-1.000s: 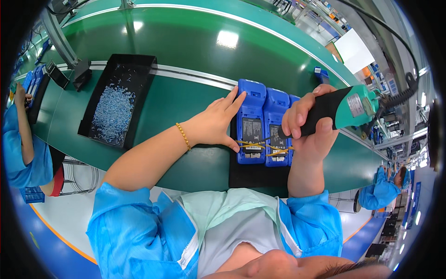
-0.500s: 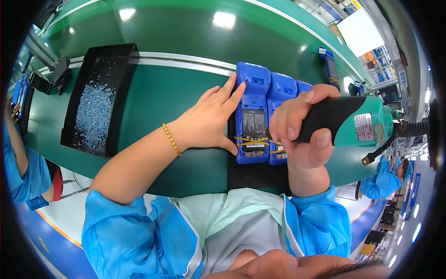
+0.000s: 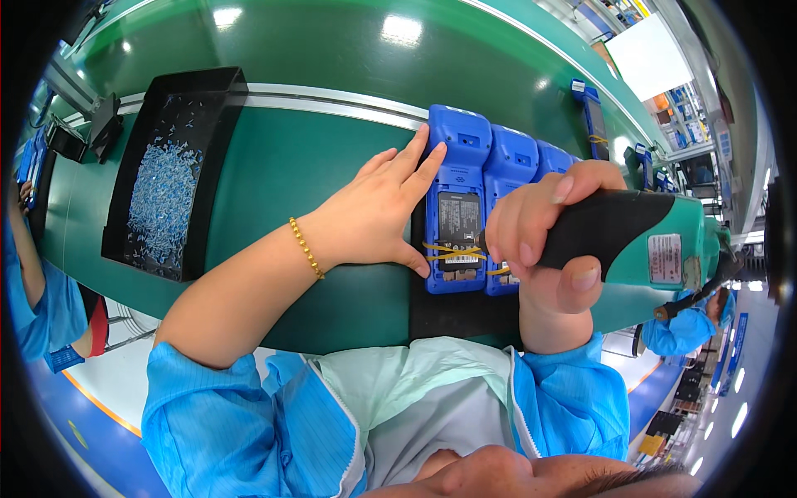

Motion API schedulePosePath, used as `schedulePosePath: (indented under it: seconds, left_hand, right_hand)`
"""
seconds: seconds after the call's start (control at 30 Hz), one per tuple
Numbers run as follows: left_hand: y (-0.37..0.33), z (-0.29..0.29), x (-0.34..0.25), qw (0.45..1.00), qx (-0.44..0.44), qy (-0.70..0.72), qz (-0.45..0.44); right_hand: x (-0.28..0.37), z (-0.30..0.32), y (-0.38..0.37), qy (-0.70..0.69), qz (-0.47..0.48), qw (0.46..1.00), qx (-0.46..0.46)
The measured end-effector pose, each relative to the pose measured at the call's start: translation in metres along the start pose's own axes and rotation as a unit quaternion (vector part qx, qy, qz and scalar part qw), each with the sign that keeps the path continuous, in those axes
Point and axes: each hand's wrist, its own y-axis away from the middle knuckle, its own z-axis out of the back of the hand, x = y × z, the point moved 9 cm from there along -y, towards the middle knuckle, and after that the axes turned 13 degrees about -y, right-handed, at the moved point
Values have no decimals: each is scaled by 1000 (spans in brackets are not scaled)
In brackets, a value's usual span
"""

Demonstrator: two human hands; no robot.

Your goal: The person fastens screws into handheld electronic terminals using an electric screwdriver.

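My right hand (image 3: 548,241) is wrapped round a green and black electric screwdriver (image 3: 623,232). The tool lies almost sideways, its front end pointing left over the blue handheld devices. My left hand (image 3: 374,207) is open, its fingers spread, with fingertips and thumb against the left edge of the leftmost blue device (image 3: 455,178). That device lies back up, showing a black battery (image 3: 461,220) and yellow rubber bands (image 3: 452,251) across its lower part. A second blue device (image 3: 510,158) lies close beside it, partly covered by my right hand; more blue casing shows further right. The screwdriver's tip is hard to make out.
A black tray (image 3: 207,158) of small blue and silver screws (image 3: 162,199) stands at the left. A black mat (image 3: 457,318) lies under the devices. A metal rail (image 3: 332,104) crosses behind. Another blue device (image 3: 594,120) lies far right. Co-workers' blue sleeves show at both sides.
The screwdriver's rear end has swung slightly lower and to the right in my right hand. The devices appear shifted a little right; my left hand keeps its place against them.
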Motion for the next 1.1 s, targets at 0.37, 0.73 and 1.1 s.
schedulePosePath:
  seconds: [0.37,0.73,1.1]
  left_hand:
    - [2,-1,1,1000,-5,-3,4]
    - [0,-2,2,1000,5,-4,5]
    - [1,-2,-1,1000,17,-9,1]
  right_hand:
    - [-1,-8,-1,-98,-10,986,136]
    - [-10,13,-8,-99,-23,994,-26]
    - [-1,-4,3,-45,-21,998,33]
